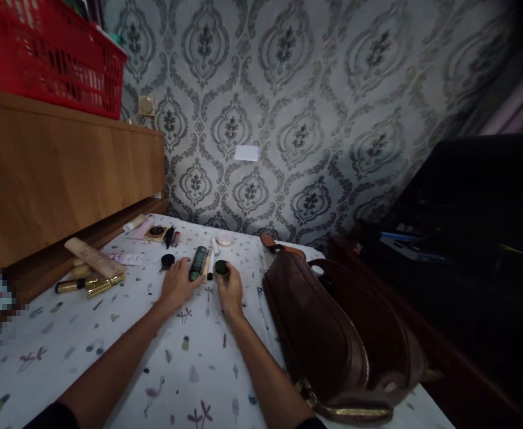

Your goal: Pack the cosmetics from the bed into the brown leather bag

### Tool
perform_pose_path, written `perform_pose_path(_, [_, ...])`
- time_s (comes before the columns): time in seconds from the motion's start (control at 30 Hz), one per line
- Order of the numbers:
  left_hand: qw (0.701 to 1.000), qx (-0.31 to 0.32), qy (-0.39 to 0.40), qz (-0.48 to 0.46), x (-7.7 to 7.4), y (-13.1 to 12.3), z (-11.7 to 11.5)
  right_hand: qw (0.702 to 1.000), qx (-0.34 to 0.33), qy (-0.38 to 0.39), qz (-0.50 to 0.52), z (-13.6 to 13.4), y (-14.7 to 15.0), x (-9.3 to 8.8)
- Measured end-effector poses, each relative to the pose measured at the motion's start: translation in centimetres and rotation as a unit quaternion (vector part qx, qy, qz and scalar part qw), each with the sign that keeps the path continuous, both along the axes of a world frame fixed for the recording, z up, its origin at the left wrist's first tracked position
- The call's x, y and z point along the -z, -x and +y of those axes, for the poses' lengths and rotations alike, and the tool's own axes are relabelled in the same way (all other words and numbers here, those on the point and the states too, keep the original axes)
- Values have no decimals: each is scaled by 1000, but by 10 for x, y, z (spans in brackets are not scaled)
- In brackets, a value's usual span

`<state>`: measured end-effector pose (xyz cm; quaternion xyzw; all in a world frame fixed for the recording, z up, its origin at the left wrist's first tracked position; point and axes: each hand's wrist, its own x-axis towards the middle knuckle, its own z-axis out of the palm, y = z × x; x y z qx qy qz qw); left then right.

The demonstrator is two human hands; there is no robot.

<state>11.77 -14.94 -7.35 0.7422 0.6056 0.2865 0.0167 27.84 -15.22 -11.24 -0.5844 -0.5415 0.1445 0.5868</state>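
Observation:
My left hand (pixel 178 281) rests on the patterned white tablecloth, curled against the lower left side of a dark green bottle (pixel 198 261); its thumb lies at the bottle's near end. Just left of those fingers sits a small black-lidded jar (pixel 167 260). My right hand (pixel 231 292) is closed around a small jar with a dark green lid (pixel 220 267). Between the hands, a slim tube with a black end (pixel 210 266) lies beside the bottle. Behind them are a small whitish tube (pixel 214 246) and a round clear-looking item (pixel 224 239).
An unzipped brown leather bag (pixel 319 322) stands along the right. At left lie gold-coloured cosmetic tubes (pixel 104 285), a long beige box (pixel 93 257) and a square compact (pixel 156 232). A wooden cabinet (pixel 73 173) bears a red basket (pixel 55 59). Patterned wallpaper (pixel 261 107) closes the back.

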Motion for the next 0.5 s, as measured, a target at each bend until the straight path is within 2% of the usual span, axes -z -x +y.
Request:
perform_pose_path(0.23, [1000,10,-1,22,2,-1,-1,999,11,-6,-30,1,0,3])
perform_pose_path(0.5, [999,27,-42,3,11,0,4,999,22,-15,-32,3,-1,7])
